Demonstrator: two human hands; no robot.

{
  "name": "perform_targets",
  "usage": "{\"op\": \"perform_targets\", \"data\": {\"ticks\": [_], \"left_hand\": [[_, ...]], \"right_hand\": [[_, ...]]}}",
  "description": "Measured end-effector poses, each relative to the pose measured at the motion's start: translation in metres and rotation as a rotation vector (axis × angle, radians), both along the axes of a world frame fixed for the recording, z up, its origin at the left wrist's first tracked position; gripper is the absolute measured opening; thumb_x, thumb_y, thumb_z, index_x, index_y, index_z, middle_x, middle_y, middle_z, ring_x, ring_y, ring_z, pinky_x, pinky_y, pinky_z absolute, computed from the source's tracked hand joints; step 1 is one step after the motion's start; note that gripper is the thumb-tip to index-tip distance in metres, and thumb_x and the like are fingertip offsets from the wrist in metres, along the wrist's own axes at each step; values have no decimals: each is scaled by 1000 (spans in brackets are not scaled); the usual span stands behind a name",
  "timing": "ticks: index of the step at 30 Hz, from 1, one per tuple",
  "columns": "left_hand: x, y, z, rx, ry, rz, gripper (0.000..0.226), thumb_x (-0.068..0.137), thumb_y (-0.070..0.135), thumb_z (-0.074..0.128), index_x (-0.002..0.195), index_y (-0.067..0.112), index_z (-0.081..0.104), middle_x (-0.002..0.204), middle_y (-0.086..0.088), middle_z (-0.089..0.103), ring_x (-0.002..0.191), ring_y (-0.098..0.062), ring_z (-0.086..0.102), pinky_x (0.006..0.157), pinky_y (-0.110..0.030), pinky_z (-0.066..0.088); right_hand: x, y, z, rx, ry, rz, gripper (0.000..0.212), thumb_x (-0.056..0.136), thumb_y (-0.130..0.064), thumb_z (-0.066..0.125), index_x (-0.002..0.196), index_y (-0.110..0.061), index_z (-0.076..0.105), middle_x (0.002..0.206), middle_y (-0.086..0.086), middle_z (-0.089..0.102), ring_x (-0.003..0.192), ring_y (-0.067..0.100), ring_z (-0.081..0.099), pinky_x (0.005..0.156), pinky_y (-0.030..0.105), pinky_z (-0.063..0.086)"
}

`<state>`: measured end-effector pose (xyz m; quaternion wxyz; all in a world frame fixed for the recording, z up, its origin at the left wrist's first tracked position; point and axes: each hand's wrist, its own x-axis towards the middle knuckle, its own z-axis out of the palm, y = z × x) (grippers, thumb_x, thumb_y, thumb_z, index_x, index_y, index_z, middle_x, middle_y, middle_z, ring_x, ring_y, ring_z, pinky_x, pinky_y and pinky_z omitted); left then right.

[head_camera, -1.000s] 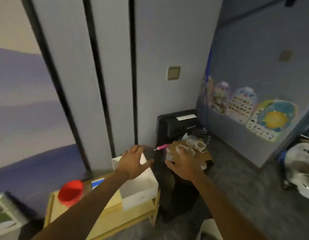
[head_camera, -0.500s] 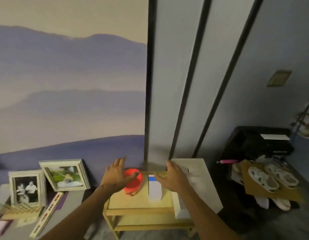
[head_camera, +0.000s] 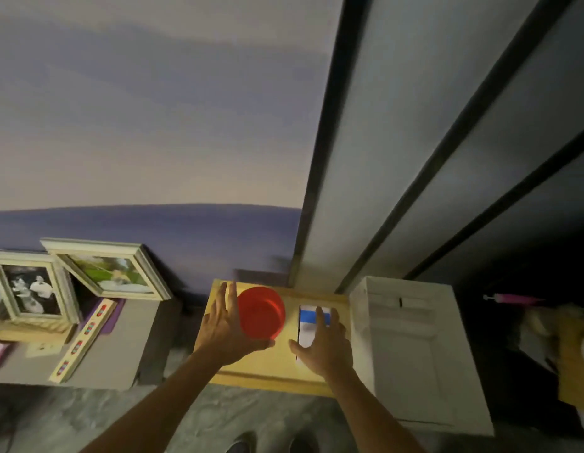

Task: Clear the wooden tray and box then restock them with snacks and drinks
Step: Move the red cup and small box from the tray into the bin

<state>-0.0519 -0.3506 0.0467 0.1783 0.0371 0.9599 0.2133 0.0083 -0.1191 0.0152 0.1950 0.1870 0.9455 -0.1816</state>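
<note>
The wooden tray (head_camera: 261,366) sits low against the wall, straight ahead at 12 o'clock from the person. A red cup (head_camera: 261,312) stands upright on its 10 o'clock part, and a white packet with a blue band (head_camera: 306,325) lies at its 2 o'clock part. The left hand (head_camera: 223,328) is spread wide at the cup's 9 o'clock side, fingers straight along it and thumb reaching under its near edge; whether it touches the cup I cannot tell. The right hand (head_camera: 326,348) lies flat over the packet with its fingers relaxed and thumb out. A white box (head_camera: 411,348) stands just beside the tray at 3 o'clock. At 9 o'clock, two picture frames (head_camera: 111,269) lean over a grey tabletop (head_camera: 127,341).
</note>
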Motion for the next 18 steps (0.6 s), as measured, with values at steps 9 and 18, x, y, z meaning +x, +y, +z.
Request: {"op": "perform_targets", "data": {"ticks": [9, 18], "left_hand": [[-1, 15, -29, 67, -83, 48, 160, 47, 76, 91, 164, 18, -2, 165, -10, 23, 144, -36, 44, 104, -52, 51], [-19, 3, 28, 200, -12, 22, 146, 39, 91, 83, 155, 35, 17, 147, 2, 37, 130, -28, 54, 95, -53, 58]], "right_hand": [[-1, -10, -46, -88, 61, -90, 121, 81, -56, 84, 165, -39, -2, 171, 13, 8, 119, 22, 64, 74, 28, 63], [-15, 4, 16, -114, 145, -66, 110, 85, -56, 79, 167, -34, 9, 171, 8, 11, 120, 23, 65, 77, 24, 60]]}}
